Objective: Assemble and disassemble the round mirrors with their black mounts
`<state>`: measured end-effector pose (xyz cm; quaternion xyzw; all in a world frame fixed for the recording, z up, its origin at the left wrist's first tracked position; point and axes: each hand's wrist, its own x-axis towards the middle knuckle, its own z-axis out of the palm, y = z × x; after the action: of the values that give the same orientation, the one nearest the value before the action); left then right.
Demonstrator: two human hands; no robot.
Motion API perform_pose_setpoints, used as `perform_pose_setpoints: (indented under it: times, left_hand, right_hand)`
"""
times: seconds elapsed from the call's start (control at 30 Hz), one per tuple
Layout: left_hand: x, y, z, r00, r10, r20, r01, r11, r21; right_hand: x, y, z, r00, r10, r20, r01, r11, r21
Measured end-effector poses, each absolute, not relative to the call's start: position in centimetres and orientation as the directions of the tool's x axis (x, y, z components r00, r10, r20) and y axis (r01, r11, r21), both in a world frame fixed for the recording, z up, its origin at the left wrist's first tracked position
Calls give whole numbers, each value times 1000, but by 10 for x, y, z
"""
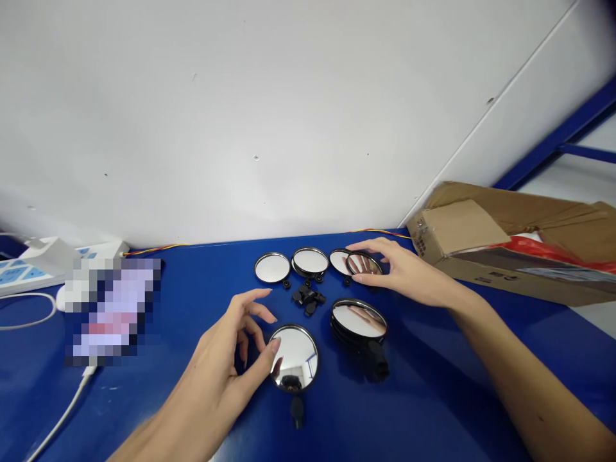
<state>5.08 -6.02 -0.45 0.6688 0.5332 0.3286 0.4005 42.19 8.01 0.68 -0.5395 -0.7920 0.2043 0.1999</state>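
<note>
My right hand [392, 269] reaches to the back row and grips a small round mirror [362, 264] with a black rim between thumb and fingers. That mirror overlaps another round mirror [339, 262] just to its left. My left hand [235, 359] is open, its fingers spread and curved. The left thumb lies over the left edge of a round mirror with a black stem [294, 358]; whether it touches is unclear. Right of that mirror is a stack of round mirrors [360, 319] with a black stem pointing toward me. Several small black clamp-like parts [308, 298] lie heaped in the middle.
Two more mirror spots stand at the back, a single mirror [272, 267] and a stacked group [310, 262]. At right is an open cardboard box [462, 263] with red plastic inside. A blurred phone [115, 308], a white cable [62, 417] and a power strip [24, 276] occupy the left.
</note>
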Motion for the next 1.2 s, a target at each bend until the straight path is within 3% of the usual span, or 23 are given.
perform_pose_setpoints:
  times: [0.23, 0.57, 1.2]
  left_hand:
    - [49, -59, -7, 220, 975, 32, 453, -132, 882]
    - [51, -60, -4, 211, 977, 29, 453, -124, 883]
    - [50, -62, -6, 172, 985, -7, 527, -86, 846]
  right_hand:
    - [426, 81, 8, -290, 951, 105, 767, 297, -569]
    - [413, 87, 6, -66, 953, 294, 704, 254, -663]
    - [374, 68, -3, -216, 898, 384, 735, 408, -541]
